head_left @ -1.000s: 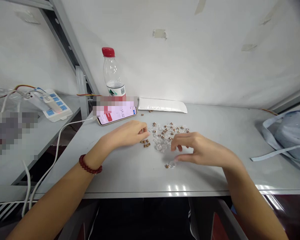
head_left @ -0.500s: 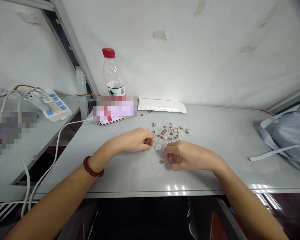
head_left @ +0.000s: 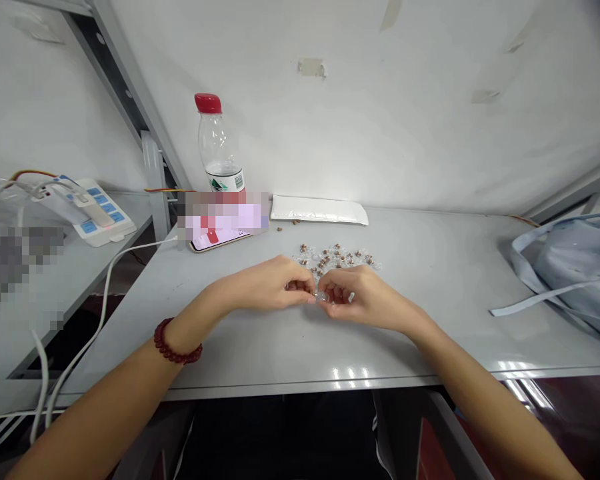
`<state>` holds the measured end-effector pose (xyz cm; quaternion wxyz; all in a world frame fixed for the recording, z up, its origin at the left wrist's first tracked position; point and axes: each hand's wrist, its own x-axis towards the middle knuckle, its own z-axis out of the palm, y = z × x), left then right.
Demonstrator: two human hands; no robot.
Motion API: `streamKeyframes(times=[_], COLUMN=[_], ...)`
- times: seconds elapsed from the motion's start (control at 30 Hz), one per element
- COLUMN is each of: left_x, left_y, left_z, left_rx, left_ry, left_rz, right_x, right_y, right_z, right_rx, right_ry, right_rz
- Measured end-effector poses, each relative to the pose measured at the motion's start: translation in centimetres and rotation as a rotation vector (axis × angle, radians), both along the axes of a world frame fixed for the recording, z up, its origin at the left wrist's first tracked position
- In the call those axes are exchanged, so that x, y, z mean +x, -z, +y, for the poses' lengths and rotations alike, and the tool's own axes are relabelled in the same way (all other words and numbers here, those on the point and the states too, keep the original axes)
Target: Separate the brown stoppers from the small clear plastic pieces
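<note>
My left hand (head_left: 296,285) is closed, thumb and forefinger pinched at the near edge of a pile of small brown-and-clear pieces (head_left: 336,257). What its fingers grip is hidden. Right beside it, my right hand (head_left: 347,295) is also closed, holding a small clear plastic piece (head_left: 322,297) between thumb and forefinger. The fingertips of both hands nearly meet at this piece, just above the grey table (head_left: 260,353). Another whitish bit shows by the right hand's curled fingers.
Behind the pile lies a flat white packet (head_left: 320,209), with a few brown bits before it. A phone (head_left: 225,227) and a red-capped bottle (head_left: 215,143) are at back left. A power strip (head_left: 100,210) is further left; a light blue bag (head_left: 575,267) lies right.
My right hand has moved up and left, bringing the clear piece to my left hand's fingertips. My left hand has shifted slightly right, its thumb now extended to the piece.
</note>
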<state>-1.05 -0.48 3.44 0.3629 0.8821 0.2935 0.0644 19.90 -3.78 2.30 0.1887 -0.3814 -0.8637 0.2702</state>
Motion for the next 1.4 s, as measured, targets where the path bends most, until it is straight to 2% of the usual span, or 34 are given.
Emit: streamKeyframes(times=[0.17,0.3,0.57,0.8,0.97,1.23,1.4], left_x=[0.0,-0.9,-2.2,-2.2,-1.7,-0.8,-1.0], left_y=[-0.4,-0.9,-0.2,-0.2,0.1,0.7,0.6], left_z=[-0.1,0.4,1.8,1.7,1.4,0.9,1.0], left_rx=[-0.041,-0.087,-0.05,-0.08,-0.12,-0.115,-0.112], left_ry=[0.007,-0.071,-0.146,-0.115,-0.109,-0.115,-0.123], left_rz=[0.004,0.04,0.247,0.326,0.33,0.253,0.253], right_x=[0.0,0.3,0.7,0.7,1.0,3.3,4.6], right_y=[-0.2,-0.2,0.0,-0.5,-0.9,-1.5,-1.8], right_z=[-0.1,0.1,0.5,0.5,0.7,2.0,2.6], right_rx=[0.004,0.005,-0.112,-0.111,-0.136,-0.155,-0.175], right_ry=[-0.031,-0.067,-0.129,-0.075,-0.001,0.211,0.204], right_rz=[0.012,-0.018,-0.276,-0.333,-0.28,-0.144,-0.253])
